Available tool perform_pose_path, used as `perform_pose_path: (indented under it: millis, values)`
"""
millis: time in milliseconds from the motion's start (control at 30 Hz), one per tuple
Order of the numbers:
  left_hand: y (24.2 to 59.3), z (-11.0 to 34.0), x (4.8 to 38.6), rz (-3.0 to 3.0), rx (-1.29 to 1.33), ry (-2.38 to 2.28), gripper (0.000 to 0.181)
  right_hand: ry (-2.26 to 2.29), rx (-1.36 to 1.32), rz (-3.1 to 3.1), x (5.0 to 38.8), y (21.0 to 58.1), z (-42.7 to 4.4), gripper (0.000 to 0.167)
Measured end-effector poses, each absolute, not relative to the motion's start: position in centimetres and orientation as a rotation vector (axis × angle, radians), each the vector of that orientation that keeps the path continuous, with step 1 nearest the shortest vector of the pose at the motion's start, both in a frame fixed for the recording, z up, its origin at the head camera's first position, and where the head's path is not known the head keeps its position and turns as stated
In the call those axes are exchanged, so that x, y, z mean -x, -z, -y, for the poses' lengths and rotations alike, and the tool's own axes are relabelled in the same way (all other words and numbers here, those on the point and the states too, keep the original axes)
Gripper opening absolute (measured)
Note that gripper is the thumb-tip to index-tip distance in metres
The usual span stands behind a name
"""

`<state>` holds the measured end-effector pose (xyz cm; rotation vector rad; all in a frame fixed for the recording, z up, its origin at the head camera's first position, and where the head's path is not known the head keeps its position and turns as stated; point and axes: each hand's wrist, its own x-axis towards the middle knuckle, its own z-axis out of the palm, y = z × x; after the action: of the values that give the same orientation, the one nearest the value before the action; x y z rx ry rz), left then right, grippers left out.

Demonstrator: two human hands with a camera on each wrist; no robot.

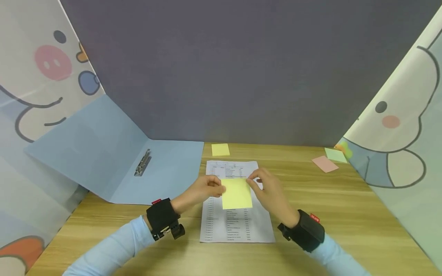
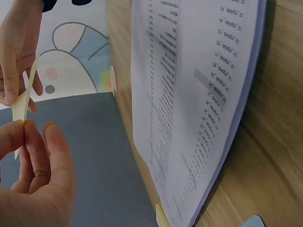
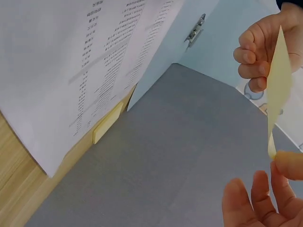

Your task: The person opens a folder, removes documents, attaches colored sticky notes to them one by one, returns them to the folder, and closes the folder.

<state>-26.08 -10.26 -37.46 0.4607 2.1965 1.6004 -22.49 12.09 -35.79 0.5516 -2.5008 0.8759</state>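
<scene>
A yellow sticky note (image 1: 236, 194) is held up above a stack of printed sheets (image 1: 238, 226). My left hand (image 1: 203, 188) pinches its left edge between thumb and forefinger. At the top right corner, my right hand (image 1: 271, 193) pinches it between thumb and index finger. In the left wrist view the sticky note (image 2: 20, 109) appears nearly edge-on, away from the sheets. The right wrist view shows the note (image 3: 279, 80) bending a little near the pinched corner. Rows of printed text in columns cover the top sheet.
An open blue folder (image 1: 165, 157) with a metal clip (image 1: 143, 163) stands at the left, its cover leaning on the side panel. Behind the sheets lies a yellow sticky pad (image 1: 220, 149). Pink (image 1: 324, 163) and green (image 1: 335, 155) notes lie back right. A grey panel (image 1: 241, 76) closes the back.
</scene>
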Motion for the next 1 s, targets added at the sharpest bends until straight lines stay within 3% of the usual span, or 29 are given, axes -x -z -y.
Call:
perform_pose_path:
  millis: [300,567,1000]
  values:
    - [38.1,10.6,26.5,-2.166,-0.498,-1.677,0.027,-0.904,-0.552,2.488,22.3,36.4,-11.8,0.006]
    - [38.3,10.5,27.2,-2.226,-0.505,-1.67,0.018,-0.928,-0.511,2.557,22.8,37.0,-11.8,0.005]
    - [39.4,9.2,30.6,-2.415,-0.577,-1.172,0.019,-0.938,-0.511,2.962,27.0,39.9,-13.4,0.007]
